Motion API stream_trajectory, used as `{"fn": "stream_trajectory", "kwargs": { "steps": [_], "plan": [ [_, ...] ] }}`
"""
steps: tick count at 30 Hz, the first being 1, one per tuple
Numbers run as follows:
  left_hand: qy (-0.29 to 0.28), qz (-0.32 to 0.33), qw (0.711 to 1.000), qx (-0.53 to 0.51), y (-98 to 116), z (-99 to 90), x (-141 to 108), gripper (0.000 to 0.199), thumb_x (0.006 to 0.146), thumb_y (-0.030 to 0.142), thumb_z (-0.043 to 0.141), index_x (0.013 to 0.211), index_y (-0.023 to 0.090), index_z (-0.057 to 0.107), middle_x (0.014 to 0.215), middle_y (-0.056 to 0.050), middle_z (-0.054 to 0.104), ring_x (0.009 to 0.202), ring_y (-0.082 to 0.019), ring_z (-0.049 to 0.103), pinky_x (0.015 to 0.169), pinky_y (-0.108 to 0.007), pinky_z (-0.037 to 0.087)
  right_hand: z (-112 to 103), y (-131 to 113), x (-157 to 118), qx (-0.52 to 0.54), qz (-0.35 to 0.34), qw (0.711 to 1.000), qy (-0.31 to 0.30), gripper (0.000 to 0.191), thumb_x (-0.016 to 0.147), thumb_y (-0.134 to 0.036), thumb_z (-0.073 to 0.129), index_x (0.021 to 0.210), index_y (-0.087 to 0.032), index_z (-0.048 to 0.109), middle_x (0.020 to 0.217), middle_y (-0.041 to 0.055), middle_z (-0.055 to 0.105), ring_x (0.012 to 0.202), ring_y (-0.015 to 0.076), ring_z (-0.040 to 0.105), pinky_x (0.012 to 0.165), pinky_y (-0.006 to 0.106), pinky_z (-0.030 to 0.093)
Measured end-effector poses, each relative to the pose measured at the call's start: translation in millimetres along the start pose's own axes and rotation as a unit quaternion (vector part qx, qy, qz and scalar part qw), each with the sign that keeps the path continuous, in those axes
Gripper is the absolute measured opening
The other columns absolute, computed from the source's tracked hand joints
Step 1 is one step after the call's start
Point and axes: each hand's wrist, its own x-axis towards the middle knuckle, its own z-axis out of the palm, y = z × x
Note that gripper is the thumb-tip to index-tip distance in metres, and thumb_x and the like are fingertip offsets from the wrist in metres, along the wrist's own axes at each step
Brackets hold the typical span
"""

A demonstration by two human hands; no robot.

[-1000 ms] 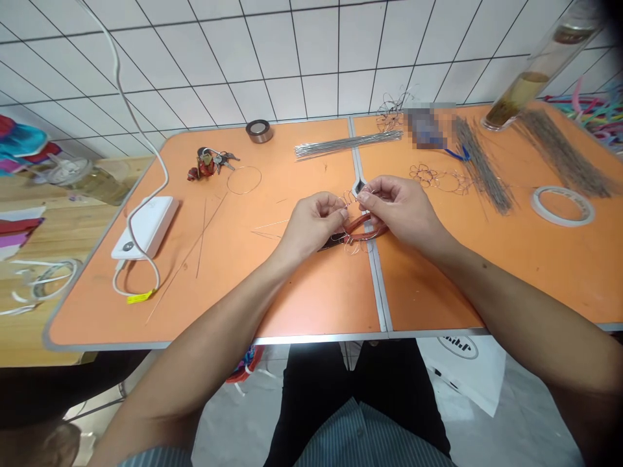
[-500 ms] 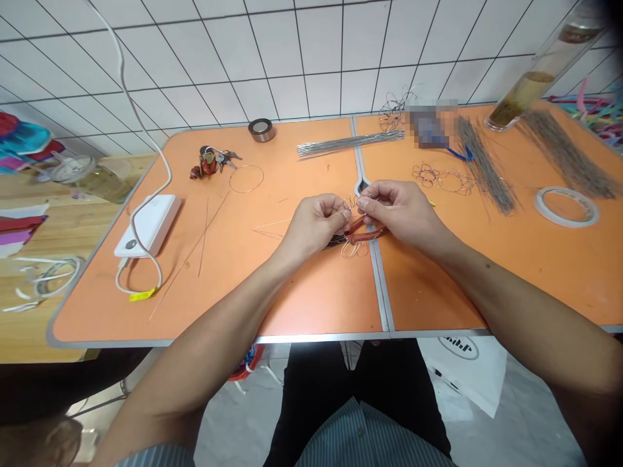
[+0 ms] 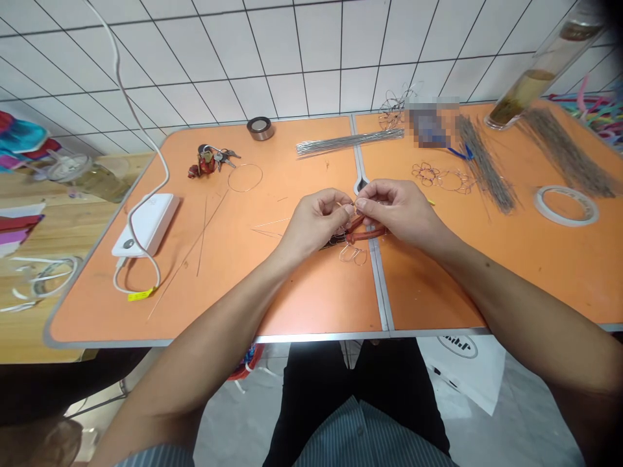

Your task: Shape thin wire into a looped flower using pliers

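Close together over the table's middle seam, my left hand (image 3: 318, 217) and my right hand (image 3: 392, 206) both pinch a thin bent wire with small loops (image 3: 351, 254). Some of its loops hang out below my fingers; the part between the fingertips is mostly hidden. Red-handled pliers (image 3: 363, 235) lie on the table under my hands, their dark jaws pointing left beneath my left hand. Just behind my right fingertips is a grey tool end or clasp (image 3: 361, 184) at the seam.
On the orange table (image 3: 292, 305) are a power bank (image 3: 146, 224), keys (image 3: 209, 159), a tape roll (image 3: 260, 128) and a white tape ring (image 3: 567, 206). Wire bundles (image 3: 350, 141) and flower-shaped wires (image 3: 428, 174) lie farther back. A glass bottle (image 3: 520, 97) stands at the back right.
My left hand has shifted slightly up and right, so its fingertips now meet my right hand's. The wire loops between them have moved slightly.
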Motion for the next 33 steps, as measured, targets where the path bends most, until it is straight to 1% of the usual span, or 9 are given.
{"fn": "stream_trajectory", "kwargs": {
  "steps": [4, 10, 14, 16, 19, 22, 25, 28, 33],
  "plan": [
    [0.012, 0.01, 1.0, 0.018, 0.9, 0.2, -0.1, 0.014, 0.093, 0.024, 0.072, 0.082, 0.017, 0.068, 0.071, -0.002, 0.07, 0.062, -0.012, 0.063, 0.063, -0.025, 0.051, 0.9, -0.4, -0.3, 0.004, -0.002, 1.0, -0.002, 0.012, 0.082, -0.027, 0.082, 0.08, -0.021, 0.071, 0.072, 0.0012, 0.069, 0.064, 0.0156, 0.064, 0.056, 0.027, 0.056],
    [0.029, 0.01, 0.999, 0.023, -0.8, 0.4, 0.4, 0.013, 0.094, 0.024, 0.071, 0.083, 0.018, 0.067, 0.072, -0.001, 0.071, 0.062, -0.012, 0.063, 0.063, -0.025, 0.05, 0.2, -0.3, -0.2, 0.004, 0.001, 1.0, 0.003, 0.011, 0.083, -0.026, 0.081, 0.079, -0.022, 0.071, 0.072, 0.0016, 0.07, 0.065, 0.0165, 0.066, 0.054, 0.027, 0.056],
    [0.025, 0.017, 0.999, 0.021, -0.2, -0.4, 0.7, 0.015, 0.093, 0.026, 0.073, 0.082, 0.018, 0.068, 0.072, -0.002, 0.071, 0.064, -0.011, 0.062, 0.064, -0.025, 0.05, 0.2, 2.6, -0.2, 0.017, 0.021, 0.999, -0.039, 0.014, 0.084, -0.029, 0.084, 0.083, -0.022, 0.072, 0.079, 0.004, 0.076, 0.069, 0.0181, 0.07, 0.06, 0.031, 0.062],
    [0.023, 0.011, 1.0, 0.006, 1.0, -0.2, 0.6, 0.014, 0.092, 0.028, 0.075, 0.086, 0.018, 0.068, 0.075, -0.002, 0.072, 0.066, -0.012, 0.063, 0.064, -0.024, 0.051, 0.0, 3.6, 0.2, 0.011, 0.02, 0.999, -0.047, 0.016, 0.084, -0.03, 0.085, 0.082, -0.022, 0.072, 0.08, 0.0048, 0.077, 0.069, 0.0184, 0.071, 0.062, 0.031, 0.063],
    [0.022, -0.011, 1.0, 0.008, 2.2, 0.6, 0.0, 0.016, 0.088, 0.027, 0.08, 0.092, 0.019, 0.067, 0.079, -0.001, 0.072, 0.069, -0.012, 0.066, 0.066, -0.025, 0.053, -1.1, 3.4, 1.1, -0.011, 0.002, 1.0, -0.01, 0.015, 0.083, -0.03, 0.083, 0.082, -0.022, 0.071, 0.073, 0.0027, 0.072, 0.065, 0.0175, 0.068, 0.057, 0.029, 0.058],
    [0.01, -0.025, 0.999, 0.031, 1.4, 1.3, -0.2, 0.011, 0.087, 0.02, 0.077, 0.084, 0.017, 0.067, 0.076, -0.002, 0.071, 0.066, -0.012, 0.065, 0.064, -0.024, 0.052, -2.0, 1.6, 1.8, -0.014, -0.002, 1.0, 0.021, 0.013, 0.084, -0.029, 0.08, 0.083, -0.022, 0.07, 0.071, 0.0011, 0.068, 0.062, 0.0167, 0.064, 0.055, 0.029, 0.054],
    [0.006, -0.019, 1.0, 0.019, -0.5, 0.9, 0.1, 0.012, 0.089, 0.018, 0.071, 0.078, 0.017, 0.066, 0.072, -0.003, 0.072, 0.065, -0.012, 0.066, 0.066, -0.025, 0.053, -2.3, -0.2, 1.6, -0.02, -0.007, 1.0, 0.021, 0.012, 0.085, -0.029, 0.078, 0.083, -0.022, 0.069, 0.071, -0.0002, 0.065, 0.061, 0.0154, 0.061, 0.056, 0.029, 0.05],
    [0.002, -0.014, 1.0, 0.019, -1.9, -0.4, 0.5, 0.015, 0.089, 0.018, 0.072, 0.075, 0.017, 0.067, 0.069, -0.003, 0.071, 0.063, -0.012, 0.066, 0.066, -0.025, 0.054, -3.0, -1.3, 1.5, -0.052, -0.027, 0.998, 0.013, 0.012, 0.085, -0.029, 0.077, 0.08, -0.021, 0.069, 0.073, 0.0001, 0.065, 0.066, 0.015, 0.058, 0.059, 0.029, 0.045],
    [-0.007, -0.017, 1.0, 0.022, -2.8, -2.7, 0.8, 0.015, 0.089, 0.019, 0.072, 0.075, 0.017, 0.068, 0.068, -0.004, 0.071, 0.063, -0.012, 0.066, 0.066, -0.025, 0.054, -5.3, -0.3, 3.3, -0.079, -0.034, 0.996, 0.0, 0.013, 0.086, -0.031, 0.077, 0.082, -0.02, 0.071, 0.077, 0.0007, 0.067, 0.071, 0.0161, 0.06, 0.063, 0.029, 0.044]
  ]
}}
